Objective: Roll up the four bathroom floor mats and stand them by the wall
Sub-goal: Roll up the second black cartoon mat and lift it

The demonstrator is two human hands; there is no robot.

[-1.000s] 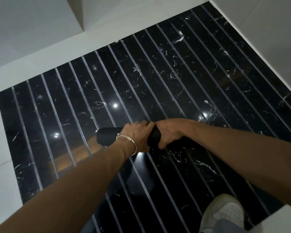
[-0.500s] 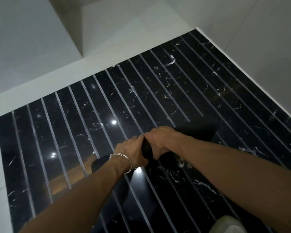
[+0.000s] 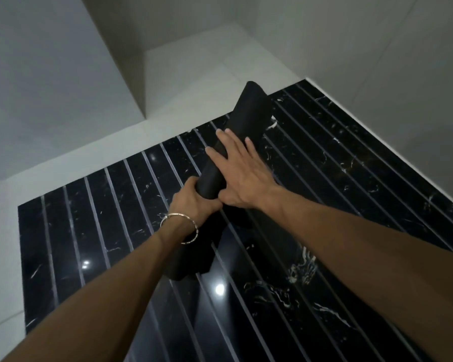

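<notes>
We hold one rolled mat (image 3: pixel 249 113) slantwise above the dark floor (image 3: pixel 351 205).

Nearest us, both forearms come in from the bottom edge, elbows cut off. The mat's near end hangs below our left wrist, and its outline is hard to tell from the black marble strips behind it, so we cannot say whether a loose flap trails there. Above that end, our left hand (image 3: pixel 194 202), a bracelet (image 3: pixel 179 228) on its wrist, has its grip closed round the mat. Touching the mat just right of it, our right hand (image 3: pixel 242 176) lies flat, fingers straight and spread, grip open, with the palm side hidden from us. Beyond both hands the mat's far end tilts up, overlapping the pale border where the floor meets the grey walls (image 3: pixel 377 61).
</notes>
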